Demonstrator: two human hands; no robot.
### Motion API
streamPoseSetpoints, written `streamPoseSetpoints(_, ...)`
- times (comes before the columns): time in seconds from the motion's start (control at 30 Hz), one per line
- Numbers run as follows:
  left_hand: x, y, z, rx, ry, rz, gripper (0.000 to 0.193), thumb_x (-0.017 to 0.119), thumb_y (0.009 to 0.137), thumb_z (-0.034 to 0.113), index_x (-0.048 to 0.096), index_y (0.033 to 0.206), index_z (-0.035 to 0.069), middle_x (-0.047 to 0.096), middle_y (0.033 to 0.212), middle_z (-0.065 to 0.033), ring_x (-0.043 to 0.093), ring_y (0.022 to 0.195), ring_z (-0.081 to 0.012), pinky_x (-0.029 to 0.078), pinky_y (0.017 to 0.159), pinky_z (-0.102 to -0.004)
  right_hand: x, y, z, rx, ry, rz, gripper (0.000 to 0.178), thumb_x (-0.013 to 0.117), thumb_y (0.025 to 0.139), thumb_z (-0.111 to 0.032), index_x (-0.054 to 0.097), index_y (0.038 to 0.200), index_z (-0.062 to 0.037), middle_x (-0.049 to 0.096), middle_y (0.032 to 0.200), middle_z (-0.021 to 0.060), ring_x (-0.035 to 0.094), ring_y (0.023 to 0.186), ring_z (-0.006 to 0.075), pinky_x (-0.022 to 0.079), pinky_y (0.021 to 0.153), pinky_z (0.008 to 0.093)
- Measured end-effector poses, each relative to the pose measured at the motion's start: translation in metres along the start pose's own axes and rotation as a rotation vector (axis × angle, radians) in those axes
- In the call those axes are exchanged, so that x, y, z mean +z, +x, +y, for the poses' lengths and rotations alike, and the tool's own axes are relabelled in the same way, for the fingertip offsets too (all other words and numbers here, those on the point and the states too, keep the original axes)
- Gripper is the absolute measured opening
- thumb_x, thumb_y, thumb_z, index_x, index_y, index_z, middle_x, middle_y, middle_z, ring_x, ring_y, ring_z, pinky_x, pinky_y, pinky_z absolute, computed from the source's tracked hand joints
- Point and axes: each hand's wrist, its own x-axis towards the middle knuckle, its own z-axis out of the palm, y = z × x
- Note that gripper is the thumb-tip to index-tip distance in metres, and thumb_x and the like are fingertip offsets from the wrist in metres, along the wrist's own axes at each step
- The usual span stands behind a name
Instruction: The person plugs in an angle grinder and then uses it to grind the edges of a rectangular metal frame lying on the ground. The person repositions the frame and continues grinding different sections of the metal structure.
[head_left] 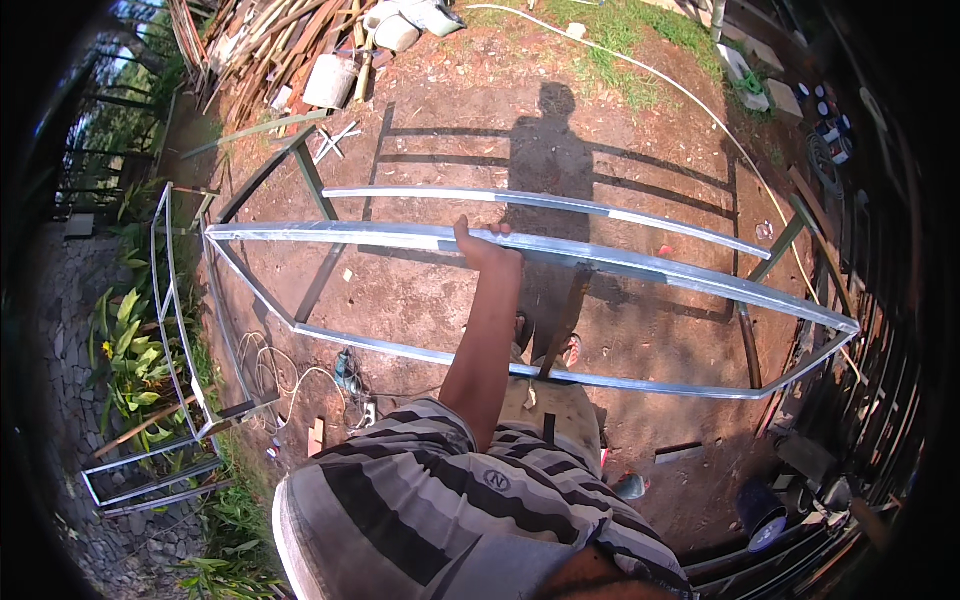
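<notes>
My left hand [486, 248] is wrapped round a long silvery metal bar [690, 275], near its middle, with the thumb on the left and fingertips curled over the far edge. This bar is the middle one of a long metal frame and spans nearly from side to side. Beyond it runs a shorter silvery bar [420, 193]. On my side, close to my legs, lies another long bar [420, 347], joined by slanting end pieces. Dark green struts [262, 178] and brownish legs [744, 335] show at the frame. My right hand is not in view.
Scrap wood [270, 50] is heaped at the far left beside a whitish bucket [330, 82]. A power tool [347, 370] and coiled cord [290, 380] lie on the ground at left. Another metal frame [168, 300] stands among plants. Dark lengths of material [880, 390] line the right.
</notes>
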Motion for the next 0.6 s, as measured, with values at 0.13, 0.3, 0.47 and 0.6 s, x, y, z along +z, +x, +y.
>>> streamPoseSetpoints(0.13, 0.022, 0.005, -0.009, 0.052, 0.036, -0.022, 0.041, 0.059, 0.089, 0.046, 0.038, 0.085, 0.012, 0.04, 0.071, -0.0039, 0.043, 0.06, -0.0189, 0.042, 0.058, -0.0368, 0.004, -0.002, -0.013, -0.028, 0.003, -0.007, 0.072, 0.08, 0.059, -0.046, 0.071, 0.109, 0.0052, 0.071, 0.109, 0.0209, 0.067, 0.108, 0.0344, 0.048, 0.1, 0.0439)
streamPoseSetpoints(0.3, 0.037, 0.027, -0.006, 0.007, -0.004, -0.062, 0.037, 0.065, 0.089, 0.037, 0.041, 0.092, 0.009, 0.04, 0.081, -0.0044, 0.047, 0.06, -0.0168, 0.045, 0.053, -0.0342, 0.005, -0.009, -0.03, -0.039, -0.023, 0.038, 0.073, 0.08, 0.059, -0.047, 0.071, 0.11, 0.0042, 0.071, 0.108, 0.0208, 0.067, 0.108, 0.0345, 0.048, 0.1, 0.0446)
streamPoseSetpoints(0.47, 0.03, 0.106, -0.013, -0.081, 0.063, -0.183, 0.039, 0.062, 0.088, 0.045, 0.039, 0.083, 0.014, 0.042, 0.071, -0.0009, 0.046, 0.057, -0.018, 0.043, 0.057, -0.0344, 0.018, -0.032, -0.045, -0.012, -0.033, 0.047, 0.073, 0.08, 0.058, -0.047, 0.071, 0.11, 0.0031, 0.071, 0.107, 0.0207, 0.067, 0.107, 0.0347, 0.048, 0.1, 0.0452)
streamPoseSetpoints(0.6, 0.059, 0.108, -0.011, -0.058, 0.111, -0.121, 0.04, 0.061, 0.088, 0.046, 0.039, 0.084, 0.014, 0.041, 0.071, -0.0024, 0.045, 0.059, -0.0183, 0.042, 0.057, -0.0348, 0.021, -0.048, -0.054, 0.025, -0.032, 0.068, 0.073, 0.08, 0.058, -0.048, 0.071, 0.111, 0.0023, 0.071, 0.107, 0.0206, 0.067, 0.107, 0.0348, 0.048, 0.1, 0.0458)
